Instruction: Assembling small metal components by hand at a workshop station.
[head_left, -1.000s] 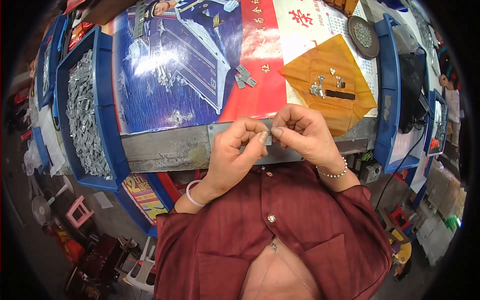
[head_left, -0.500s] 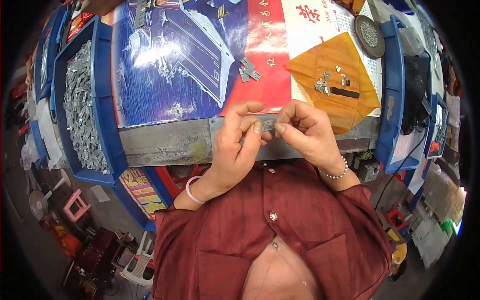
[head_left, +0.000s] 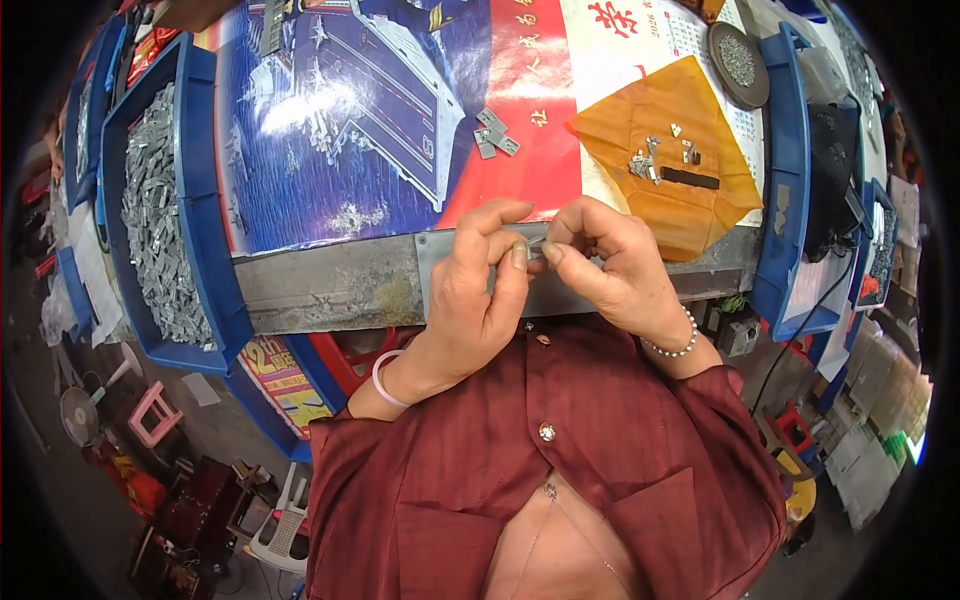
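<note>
A small grey metal piece (head_left: 536,246) is pinched between my two hands in front of my chest, at the near edge of the table. My left hand (head_left: 472,280) grips its left end between thumb and fingers. From the other side, the thumb and fingertips of my right hand (head_left: 620,262) close on it. Fingers cover most of the piece, so its shape is hard to make out. Beyond the hands, several flat grey metal pieces (head_left: 491,140) lie in a loose cluster on the poster (head_left: 400,200).
At the left a blue bin (head_left: 205,200) holds many grey metal parts. An amber sheet (head_left: 690,230) at the right bears small metal bits and a black strip (head_left: 690,178). Behind it stands a round dish (head_left: 757,95) of tiny silvery parts; another blue bin (head_left: 785,210) is farther right.
The metal piece has tilted and shows less between my fingers, and my hands have drawn slightly closer together. The table things have shifted slightly in the view.
</note>
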